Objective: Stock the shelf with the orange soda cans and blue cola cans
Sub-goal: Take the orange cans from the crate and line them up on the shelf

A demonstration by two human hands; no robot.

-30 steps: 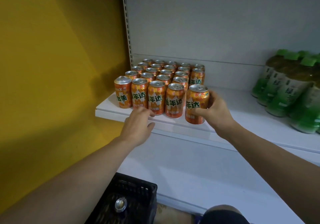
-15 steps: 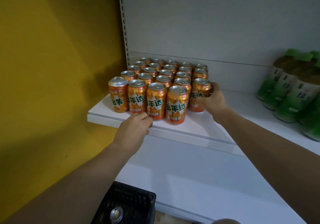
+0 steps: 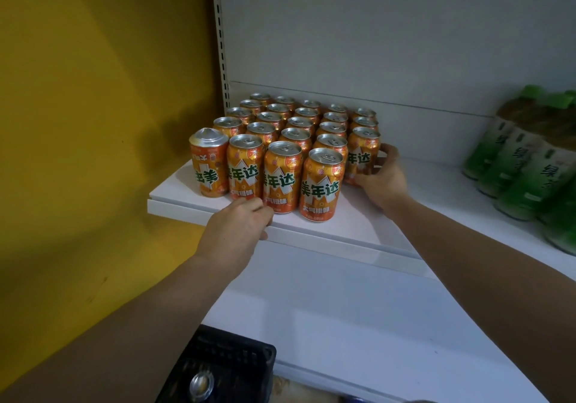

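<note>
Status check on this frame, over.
Right hand grips right-end orange can. Left hand rests on shelf edge. Nothing blocking; front-left can stands upside down.

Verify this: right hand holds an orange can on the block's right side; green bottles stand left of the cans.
Wrong side: the head view shows the green bottles right of the cans. The right hand does hold that orange can.

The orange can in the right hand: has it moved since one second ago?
Yes. The orange can in the right hand went back from the shelf's front edge, toward the back panel.
</note>
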